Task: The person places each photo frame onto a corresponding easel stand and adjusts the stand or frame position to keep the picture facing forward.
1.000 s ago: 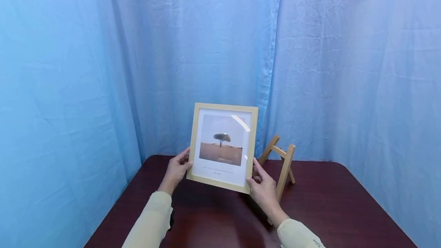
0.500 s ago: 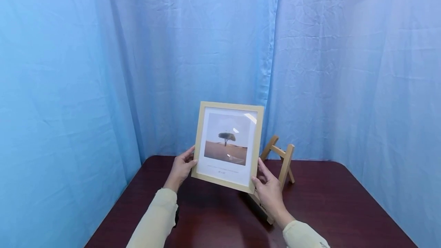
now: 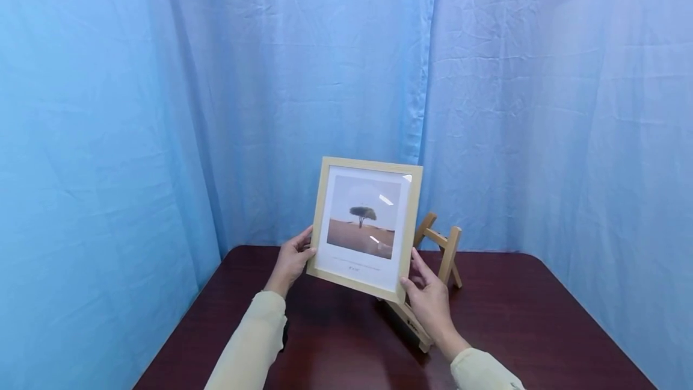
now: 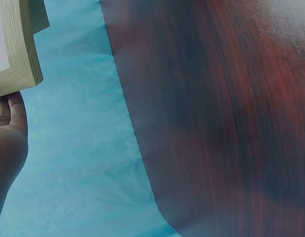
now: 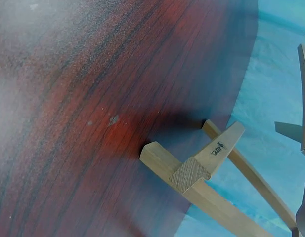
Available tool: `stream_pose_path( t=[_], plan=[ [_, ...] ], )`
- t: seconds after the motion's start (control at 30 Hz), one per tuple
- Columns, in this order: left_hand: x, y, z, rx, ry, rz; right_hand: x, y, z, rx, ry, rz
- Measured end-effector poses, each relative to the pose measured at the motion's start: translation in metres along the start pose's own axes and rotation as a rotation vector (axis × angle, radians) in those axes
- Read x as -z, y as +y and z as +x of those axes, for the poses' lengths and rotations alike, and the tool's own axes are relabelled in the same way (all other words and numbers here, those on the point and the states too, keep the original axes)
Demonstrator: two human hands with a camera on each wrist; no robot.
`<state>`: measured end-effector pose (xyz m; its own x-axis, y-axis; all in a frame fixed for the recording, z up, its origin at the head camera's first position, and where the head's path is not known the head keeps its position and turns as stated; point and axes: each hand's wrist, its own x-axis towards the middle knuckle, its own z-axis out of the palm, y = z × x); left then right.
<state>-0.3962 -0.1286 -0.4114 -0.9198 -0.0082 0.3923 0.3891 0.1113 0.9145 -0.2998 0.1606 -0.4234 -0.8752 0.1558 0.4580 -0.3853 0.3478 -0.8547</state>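
Observation:
A picture frame (image 3: 364,165) in pale wood, with a print of a lone tree, is held up above the table, slightly tilted. My left hand (image 3: 292,260) grips its lower left edge, thumb in front and fingers behind. On the lower right edge, my right hand (image 3: 429,301) pinches the frame the same way. Behind the frame and right hand stands a small wooden easel (image 3: 449,257), partly hidden by them. The right wrist view shows the easel's crossbar (image 5: 216,150) and legs. In the left wrist view one corner of the picture frame (image 4: 23,59) appears above the left hand (image 4: 9,133).
The dark red-brown table (image 3: 520,318) has rounded far corners. Light blue curtains (image 3: 325,77) hang behind it and along both sides.
Both hands have carried the picture frame to the right and slightly up, toward the easel. More of the easel's lower crossbar now shows below the frame. The easel has not moved.

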Motion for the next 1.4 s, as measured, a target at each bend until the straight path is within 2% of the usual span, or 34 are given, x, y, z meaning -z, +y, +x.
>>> stream_pose_path(
  t=[0.5, 0.73, 0.93, 1.4],
  plan=[
    [-0.014, 0.002, 0.009, 0.054, -0.012, 0.021, 0.009, 0.003, -0.002, 0.007, 0.03, 0.002],
    [-0.02, 0.004, 0.013, 0.023, -0.046, 0.021, 0.013, 0.005, -0.002, 0.008, 0.035, -0.014],
    [-0.027, 0.002, 0.018, -0.006, -0.038, 0.014, 0.016, 0.008, -0.003, 0.006, 0.06, -0.033],
    [-0.045, 0.002, 0.02, 0.026, -0.076, -0.026, 0.026, 0.014, -0.006, 0.057, 0.132, -0.006]
  ],
)
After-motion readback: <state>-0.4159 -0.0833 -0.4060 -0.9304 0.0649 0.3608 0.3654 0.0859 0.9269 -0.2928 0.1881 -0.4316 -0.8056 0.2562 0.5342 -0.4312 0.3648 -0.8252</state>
